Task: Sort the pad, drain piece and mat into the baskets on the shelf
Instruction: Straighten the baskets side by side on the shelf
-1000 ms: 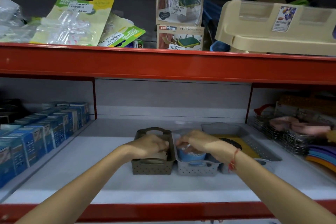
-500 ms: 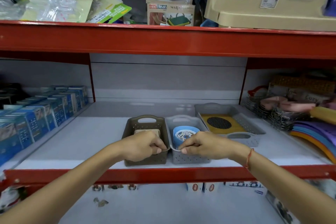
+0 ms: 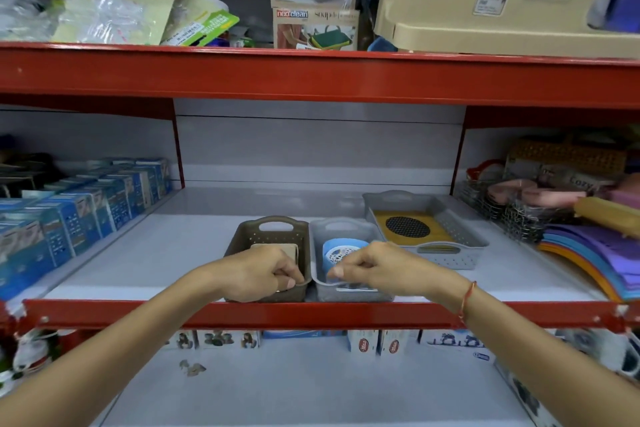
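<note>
Three baskets stand on the middle shelf. The brown basket holds a beige pad; my left hand grips its near rim. Beside it, the small grey basket holds a blue and white drain piece; my right hand is closed on its near rim. Both baskets sit at the shelf's front edge. Further back right, a larger grey basket holds a yellow mat with a black perforated disc on it.
Blue boxes line the shelf's left side. Wire racks and coloured sheets fill the right. A red beam runs overhead with packages and a beige tray above. The red front lip sits below my wrists.
My hands have pulled the brown and small grey baskets from mid-shelf to the front edge. The view has dropped and backed away, showing the lower shelf.
</note>
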`<state>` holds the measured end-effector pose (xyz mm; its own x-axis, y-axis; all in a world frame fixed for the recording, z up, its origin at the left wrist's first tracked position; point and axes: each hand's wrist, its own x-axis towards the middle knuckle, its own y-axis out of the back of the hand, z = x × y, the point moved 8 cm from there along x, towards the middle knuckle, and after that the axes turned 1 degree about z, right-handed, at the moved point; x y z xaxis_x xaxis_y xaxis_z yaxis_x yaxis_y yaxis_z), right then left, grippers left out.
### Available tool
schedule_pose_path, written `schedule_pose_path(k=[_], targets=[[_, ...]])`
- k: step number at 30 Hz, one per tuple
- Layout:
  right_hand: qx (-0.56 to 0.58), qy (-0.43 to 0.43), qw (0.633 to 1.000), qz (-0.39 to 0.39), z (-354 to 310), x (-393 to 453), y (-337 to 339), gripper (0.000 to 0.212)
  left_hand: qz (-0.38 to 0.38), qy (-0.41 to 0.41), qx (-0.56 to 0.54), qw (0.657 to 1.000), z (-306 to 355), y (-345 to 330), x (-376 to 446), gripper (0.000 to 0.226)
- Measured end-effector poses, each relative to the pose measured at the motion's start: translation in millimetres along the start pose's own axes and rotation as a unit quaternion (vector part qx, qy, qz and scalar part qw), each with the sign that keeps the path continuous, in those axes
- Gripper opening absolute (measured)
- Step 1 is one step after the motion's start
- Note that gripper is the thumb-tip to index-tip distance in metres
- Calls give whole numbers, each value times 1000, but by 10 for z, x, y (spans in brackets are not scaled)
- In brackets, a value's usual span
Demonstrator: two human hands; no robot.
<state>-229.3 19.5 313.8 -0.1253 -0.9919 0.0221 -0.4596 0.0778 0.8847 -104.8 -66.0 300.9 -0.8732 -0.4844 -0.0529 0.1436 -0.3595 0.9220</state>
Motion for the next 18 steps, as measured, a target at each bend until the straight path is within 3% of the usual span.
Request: schedule_pose_path(k=[3, 5, 10, 18], targets=[[-20, -27, 989, 142, 258, 38, 412, 31, 72, -3, 2, 997, 81, 41, 11, 26], [-87, -58, 980, 169, 503, 70, 576, 36, 110, -5, 9, 994, 144, 70, 16, 25], [-156, -126, 977, 67, 1054, 121, 401, 31, 127, 20, 65, 990, 233, 41, 59, 42], [-184, -80, 977, 68, 955, -236, 373, 32, 136, 31, 75, 987, 262, -9, 28, 38]])
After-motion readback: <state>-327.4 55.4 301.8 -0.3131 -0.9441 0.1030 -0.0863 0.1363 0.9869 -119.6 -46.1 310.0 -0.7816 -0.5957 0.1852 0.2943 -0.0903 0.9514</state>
